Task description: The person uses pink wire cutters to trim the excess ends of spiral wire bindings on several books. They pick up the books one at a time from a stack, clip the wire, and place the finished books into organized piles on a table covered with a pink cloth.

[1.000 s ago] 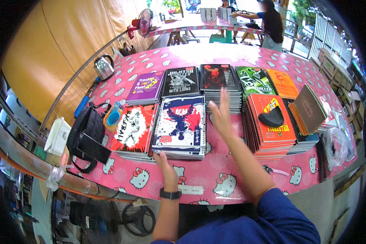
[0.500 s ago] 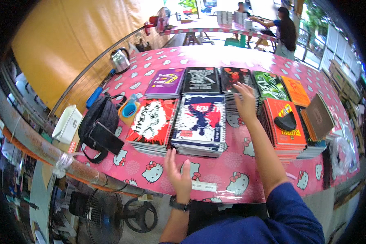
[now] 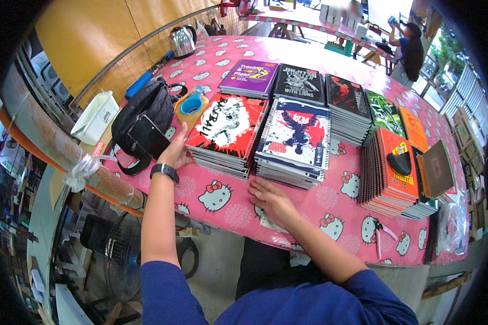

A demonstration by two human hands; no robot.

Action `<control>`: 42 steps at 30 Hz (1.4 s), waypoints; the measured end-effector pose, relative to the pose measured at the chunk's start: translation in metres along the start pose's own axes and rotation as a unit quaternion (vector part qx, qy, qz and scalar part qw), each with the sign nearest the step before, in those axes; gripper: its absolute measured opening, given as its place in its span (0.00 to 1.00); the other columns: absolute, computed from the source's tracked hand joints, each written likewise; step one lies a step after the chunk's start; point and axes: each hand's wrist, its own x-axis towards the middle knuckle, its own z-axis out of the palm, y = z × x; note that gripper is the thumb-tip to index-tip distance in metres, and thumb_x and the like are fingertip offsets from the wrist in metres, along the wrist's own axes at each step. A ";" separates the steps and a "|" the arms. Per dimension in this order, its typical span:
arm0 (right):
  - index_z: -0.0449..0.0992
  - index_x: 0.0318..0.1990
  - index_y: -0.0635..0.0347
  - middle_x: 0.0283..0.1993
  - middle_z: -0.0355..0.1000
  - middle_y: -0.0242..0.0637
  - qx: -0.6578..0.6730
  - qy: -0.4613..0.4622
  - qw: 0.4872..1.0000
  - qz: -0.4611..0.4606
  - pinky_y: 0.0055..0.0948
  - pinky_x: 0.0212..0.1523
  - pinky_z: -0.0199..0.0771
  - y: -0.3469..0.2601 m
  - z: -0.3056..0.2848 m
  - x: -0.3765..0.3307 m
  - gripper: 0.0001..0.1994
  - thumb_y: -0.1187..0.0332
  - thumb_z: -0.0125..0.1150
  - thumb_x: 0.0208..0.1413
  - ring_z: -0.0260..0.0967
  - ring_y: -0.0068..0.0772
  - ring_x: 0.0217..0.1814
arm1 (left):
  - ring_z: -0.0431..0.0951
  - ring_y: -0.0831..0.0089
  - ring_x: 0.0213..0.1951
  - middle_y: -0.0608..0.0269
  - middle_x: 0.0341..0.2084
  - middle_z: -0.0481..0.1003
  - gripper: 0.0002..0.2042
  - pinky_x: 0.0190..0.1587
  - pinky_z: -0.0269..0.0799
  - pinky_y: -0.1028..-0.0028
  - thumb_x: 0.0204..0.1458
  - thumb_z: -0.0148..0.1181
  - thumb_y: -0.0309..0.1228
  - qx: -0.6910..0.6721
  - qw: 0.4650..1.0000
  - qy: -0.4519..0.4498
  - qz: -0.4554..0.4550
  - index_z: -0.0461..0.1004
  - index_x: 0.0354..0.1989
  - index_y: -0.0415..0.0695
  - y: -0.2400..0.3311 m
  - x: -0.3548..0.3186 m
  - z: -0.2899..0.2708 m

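My left hand (image 3: 174, 151) rests against the left side of a stack of red and white spiral notebooks (image 3: 228, 127), fingers stretched along its edge. My right hand (image 3: 271, 201) is open just in front of the stacks, its fingertips by the front of a pile of white and navy spiral notebooks (image 3: 294, 135). Neither hand grips anything. Behind these two stand a purple notebook stack (image 3: 249, 76) and a black and grey one (image 3: 300, 82). Another black stack with a red picture (image 3: 348, 100) lies to the right.
Right of me are an orange-red notebook stack (image 3: 387, 168), a green notebook (image 3: 385, 114), an orange one (image 3: 413, 130), brown boards (image 3: 438, 170) and pink-handled pliers (image 3: 382, 238). Left are a black bag (image 3: 141, 114), a phone (image 3: 148, 138), blue tape (image 3: 192, 105) and a white bin (image 3: 96, 116).
My right hand has come back from the far black stack to the front edge. My left hand has shifted left onto the red stack's side. The view has turned, uncovering the pliers.
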 end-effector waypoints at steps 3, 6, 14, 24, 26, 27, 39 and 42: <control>0.40 0.64 0.69 0.68 0.41 0.45 0.082 0.026 0.996 0.014 0.31 0.61 0.50 0.010 0.006 0.021 0.33 0.74 0.49 0.53 0.45 0.35 0.67 | 0.74 0.67 0.41 0.60 0.43 0.74 0.40 0.43 0.70 0.62 0.46 0.36 0.68 0.008 0.999 -0.015 -0.041 0.67 0.50 0.42 0.010 0.007 -0.001; 0.38 0.64 0.69 0.67 0.42 0.45 0.091 0.058 0.994 -0.016 0.30 0.63 0.46 0.016 0.015 0.028 0.35 0.75 0.49 0.52 0.44 0.34 0.67 | 0.77 0.71 0.37 0.61 0.39 0.76 0.31 0.38 0.73 0.67 0.48 0.47 0.59 0.001 1.000 -0.007 -0.001 0.69 0.47 0.42 0.017 0.007 0.020; 0.36 0.64 0.71 0.68 0.37 0.50 -0.080 0.084 0.989 -0.092 0.29 0.67 0.34 0.018 0.041 0.026 0.36 0.74 0.50 0.52 0.31 0.37 0.72 | 0.75 0.72 0.42 0.60 0.43 0.74 0.24 0.44 0.72 0.69 0.53 0.51 0.47 0.004 1.000 -0.007 -0.011 0.66 0.51 0.42 0.007 0.011 -0.009; 0.44 0.62 0.70 0.60 0.52 0.54 -0.307 0.120 0.936 -0.123 0.29 0.58 0.53 0.025 0.028 0.041 0.42 0.69 0.62 0.41 0.55 0.43 0.57 | 0.70 0.69 0.48 0.58 0.48 0.70 0.25 0.53 0.63 0.68 0.50 0.52 0.45 -0.131 0.981 -0.071 0.125 0.65 0.51 0.40 -0.030 0.020 -0.003; 0.45 0.62 0.69 0.57 0.54 0.55 -0.286 0.132 0.940 -0.130 0.29 0.55 0.56 0.031 0.027 0.042 0.43 0.69 0.63 0.38 0.56 0.43 0.52 | 0.72 0.69 0.46 0.58 0.46 0.72 0.22 0.51 0.65 0.69 0.50 0.52 0.43 -0.130 0.981 -0.070 0.126 0.67 0.49 0.40 -0.032 0.019 -0.008; 0.46 0.62 0.68 0.55 0.55 0.55 -0.269 0.142 0.943 -0.133 0.29 0.52 0.58 0.031 0.027 0.042 0.45 0.68 0.65 0.35 0.58 0.43 0.48 | 0.72 0.70 0.45 0.59 0.44 0.73 0.21 0.50 0.66 0.69 0.50 0.52 0.42 -0.139 0.978 -0.079 0.135 0.68 0.47 0.40 -0.032 0.024 -0.008; 0.54 0.59 0.66 0.56 0.60 0.44 0.079 0.070 0.989 0.106 0.31 0.57 0.58 0.021 0.036 -0.021 0.27 0.72 0.50 0.51 0.61 0.35 0.54 | 0.73 0.66 0.45 0.56 0.43 0.73 0.19 0.48 0.69 0.67 0.49 0.53 0.39 -0.138 0.982 0.030 0.122 0.68 0.44 0.38 -0.077 -0.114 -0.042; 0.60 0.56 0.65 0.55 0.61 0.42 -0.040 0.182 0.982 -0.023 0.33 0.55 0.59 0.015 0.030 -0.003 0.23 0.68 0.50 0.52 0.61 0.35 0.54 | 0.74 0.67 0.44 0.55 0.43 0.72 0.20 0.48 0.69 0.67 0.50 0.52 0.39 -0.165 0.979 0.056 0.107 0.67 0.47 0.36 -0.065 -0.110 -0.015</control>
